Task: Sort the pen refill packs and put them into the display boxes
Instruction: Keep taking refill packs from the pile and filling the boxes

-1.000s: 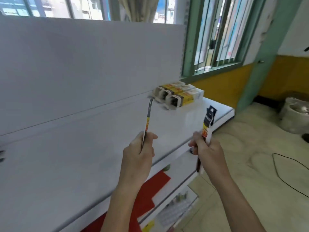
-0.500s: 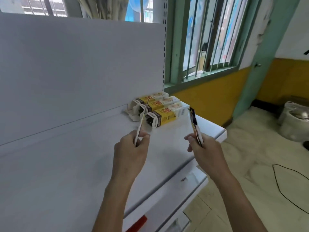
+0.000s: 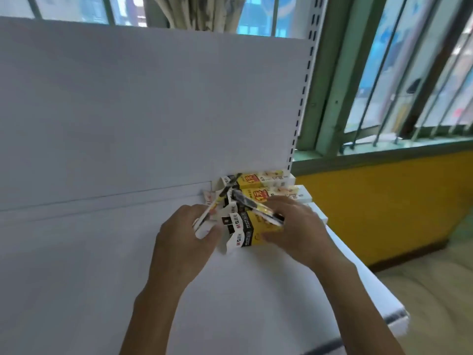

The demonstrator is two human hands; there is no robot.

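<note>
At the right end of the white shelf point(image 3: 76, 252), three display boxes lie side by side on their long sides, and the nearest display box point(image 3: 245, 231) serves as the marker for everything else. Its open mouth faces left toward the left hand, with a white flap hanging out that reads "M&G" beside Chinese characters. A black band with small white print follows, then a yellow body running off to the right. Behind it the middle box point(image 3: 276, 194) and, against the back panel point(image 3: 153, 111), the far box point(image 3: 266, 176) lie the same way, each showing a red "1元" on yellow; the finer print is too blurred to read. Just left of the nearest box's mouth, the left hand point(image 3: 184, 234) pinches the lower end of a pen refill pack point(image 3: 222, 196) between thumb and curled fingers. The pack's long axis slants up and right, its dark top end reaching over the mouths of the boxes behind. Over the top of the nearest box, the right hand point(image 3: 297, 226) has its fingers curled over one end of a second refill pack point(image 3: 252, 204). That pack points up and left, so the two packs cross above the box's mouth. The right thumb lies along the box's yellow side. Left of the nearest box the shelf runs wide and bare. Right of it the shelf edge is close, with a slotted upright point(image 3: 304, 85) above and a yellow wall point(image 3: 384, 201) beyond.
</note>
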